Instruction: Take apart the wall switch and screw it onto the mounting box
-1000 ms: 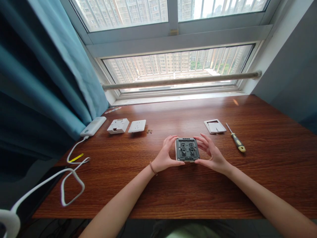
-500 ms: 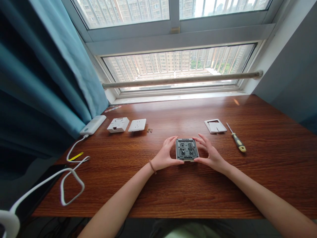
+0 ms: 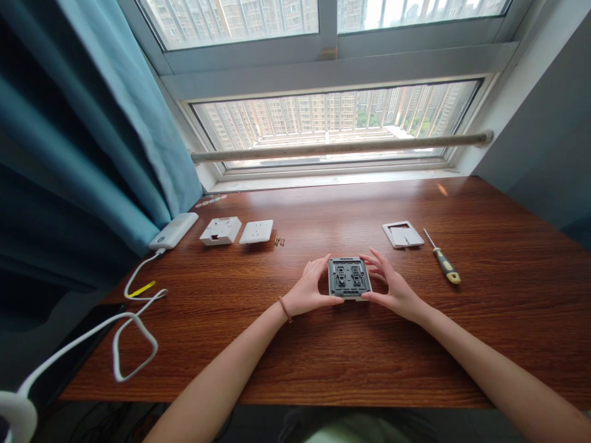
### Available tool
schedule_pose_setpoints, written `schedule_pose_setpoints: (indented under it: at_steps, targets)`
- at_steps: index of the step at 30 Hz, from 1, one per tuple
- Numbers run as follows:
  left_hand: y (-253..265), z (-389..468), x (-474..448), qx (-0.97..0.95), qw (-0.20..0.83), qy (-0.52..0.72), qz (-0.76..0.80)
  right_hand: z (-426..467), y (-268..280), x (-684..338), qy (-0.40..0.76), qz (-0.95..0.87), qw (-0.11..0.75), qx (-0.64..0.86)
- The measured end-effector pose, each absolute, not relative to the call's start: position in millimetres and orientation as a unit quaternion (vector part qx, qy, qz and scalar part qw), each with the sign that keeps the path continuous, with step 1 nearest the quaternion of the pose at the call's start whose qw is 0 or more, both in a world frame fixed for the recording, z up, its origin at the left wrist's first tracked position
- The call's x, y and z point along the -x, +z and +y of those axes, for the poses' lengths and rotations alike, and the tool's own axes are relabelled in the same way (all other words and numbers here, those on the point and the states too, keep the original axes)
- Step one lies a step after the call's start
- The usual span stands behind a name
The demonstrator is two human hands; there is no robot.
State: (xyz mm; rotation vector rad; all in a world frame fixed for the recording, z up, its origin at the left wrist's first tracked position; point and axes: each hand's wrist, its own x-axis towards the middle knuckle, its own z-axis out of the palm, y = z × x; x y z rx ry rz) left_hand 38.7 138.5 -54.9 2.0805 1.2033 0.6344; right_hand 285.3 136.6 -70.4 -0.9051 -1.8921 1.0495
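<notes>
Both hands at mid-surface, near the front edge. Left hand (image 3: 310,288) and right hand (image 3: 391,287) pinch a square grey switch module (image 3: 349,278) between them, thumbs at its near edge, fingers curled along its left and right sides. Module faces up, back side showing: two dark mechanism blocks side by side in a pale frame. It sits low over the wooden surface (image 3: 323,357); cannot tell whether it touches the wood. A thin band on the left wrist.

Right of the hands, apart from them: a white cover plate (image 3: 402,234) lying flat, and just beyond it a screwdriver (image 3: 442,260) with a yellow-and-dark handle, tip pointing toward the window.

Left and farther back: a white back box (image 3: 220,231), a white socket face (image 3: 256,232) just beside it, then a few small brass screws (image 3: 279,241). At the far left a white power bank (image 3: 174,231) beside the blue curtain (image 3: 106,123), its white cable (image 3: 133,320) looping off the surface's edge.
</notes>
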Motion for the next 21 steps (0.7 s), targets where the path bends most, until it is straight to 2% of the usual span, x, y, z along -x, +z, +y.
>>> schedule_pose_setpoints:
  at_steps: [21]
  targets:
    - [-54.7, 142.2, -37.0, -0.798, 0.331, 0.235, 0.446, 134.0, -65.6, -285.4, 0.392, -0.760, 0.373, 0.361]
